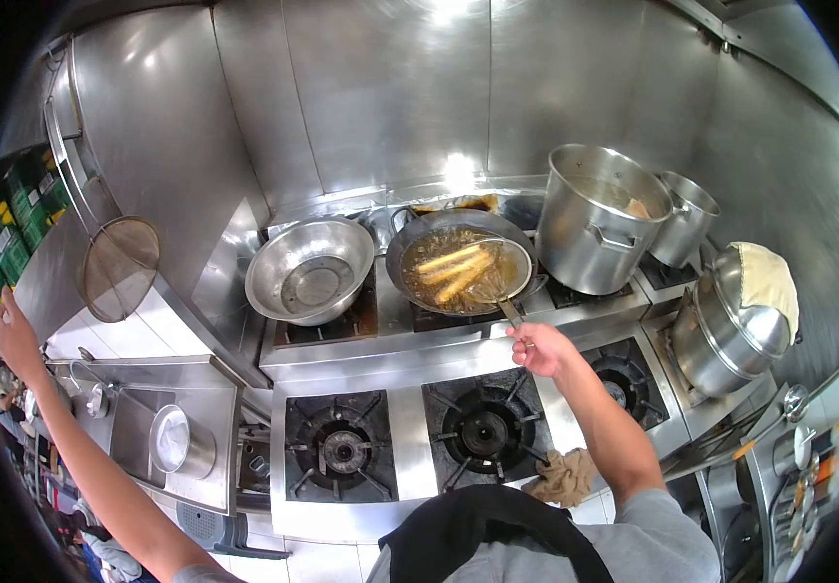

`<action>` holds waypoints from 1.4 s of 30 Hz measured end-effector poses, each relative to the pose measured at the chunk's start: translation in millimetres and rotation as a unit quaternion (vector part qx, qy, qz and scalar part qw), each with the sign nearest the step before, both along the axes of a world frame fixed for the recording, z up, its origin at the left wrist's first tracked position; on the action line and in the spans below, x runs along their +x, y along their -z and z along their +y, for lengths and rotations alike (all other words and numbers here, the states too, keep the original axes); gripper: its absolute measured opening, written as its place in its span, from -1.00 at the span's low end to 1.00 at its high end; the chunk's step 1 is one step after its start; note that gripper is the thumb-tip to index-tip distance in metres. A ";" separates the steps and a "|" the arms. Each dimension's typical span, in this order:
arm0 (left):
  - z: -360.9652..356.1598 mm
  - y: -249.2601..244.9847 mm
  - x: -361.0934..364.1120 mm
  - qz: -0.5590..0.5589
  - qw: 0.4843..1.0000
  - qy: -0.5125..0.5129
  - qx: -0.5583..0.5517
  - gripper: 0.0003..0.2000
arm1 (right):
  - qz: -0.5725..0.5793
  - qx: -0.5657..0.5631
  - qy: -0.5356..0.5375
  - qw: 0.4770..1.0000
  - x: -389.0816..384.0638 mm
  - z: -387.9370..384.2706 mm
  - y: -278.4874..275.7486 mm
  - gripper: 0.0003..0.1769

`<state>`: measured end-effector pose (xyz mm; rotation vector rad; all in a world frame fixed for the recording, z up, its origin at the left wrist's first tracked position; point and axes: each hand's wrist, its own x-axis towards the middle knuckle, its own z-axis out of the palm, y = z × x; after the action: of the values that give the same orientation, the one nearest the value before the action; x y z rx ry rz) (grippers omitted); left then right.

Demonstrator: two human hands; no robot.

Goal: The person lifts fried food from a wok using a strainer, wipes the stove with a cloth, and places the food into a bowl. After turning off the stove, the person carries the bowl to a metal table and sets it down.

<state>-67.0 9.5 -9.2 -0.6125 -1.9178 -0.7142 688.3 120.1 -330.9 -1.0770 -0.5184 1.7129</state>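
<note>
Closed around the handle end of a wire skimmer (pixel 511 311), the right hand (pixel 541 350) has its fingers curled inward, and the grip hides the end of the handle. The skimmer's round head reaches into the right side of a dark wok (pixel 401 262), whose bubbling oil (pixel 436 247) holds several golden sticks (pixel 460 269). Froth blurs the mesh, so it cannot be told whether the sticks rest on it or float beside it.

At the far left edge, the left hand (pixel 19 338) is raised with its fingers pointing up, near green crates (pixel 26 209); how far they spread, and whether they touch anything, cannot be told there.

Just left of the wok sits a wide metal basin (pixel 345 255). To its right stands a tall stockpot (pixel 575 238), whose pale contents are hard to make out, with a smaller pot (pixel 689 228) partly hidden behind it. Farther right, a cream cloth (pixel 768 284) covers part of a domed lid (pixel 731 306). The right forearm crosses in front of the near right burner (pixel 624 384), and the person's body cuts into a crumpled brown cloth (pixel 563 476) on the near side. On the left hangs a large sieve (pixel 123 272).
</note>
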 end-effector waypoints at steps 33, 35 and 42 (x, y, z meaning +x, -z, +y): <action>-2.3 0.4 2.3 0.145 0.989 -0.006 -0.037 -0.47 | 0.101 0.012 -0.095 0.990 -18.5 9.7 1.9 -0.67; 2.4 0.1 6.5 0.037 0.995 0.050 0.076 -0.58 | 0.099 0.034 -0.117 0.988 -13.9 -11.2 -1.6 -0.59; -2.2 3.3 -11.5 0.125 0.987 -0.066 -0.075 -0.64 | -0.357 0.051 -0.182 0.915 32.2 -100.4 69.5 -0.74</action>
<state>-78.5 7.4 -12.5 -0.6299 -1.7684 -0.3925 720.5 19.7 -400.4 -1.6007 -1.3241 1.5302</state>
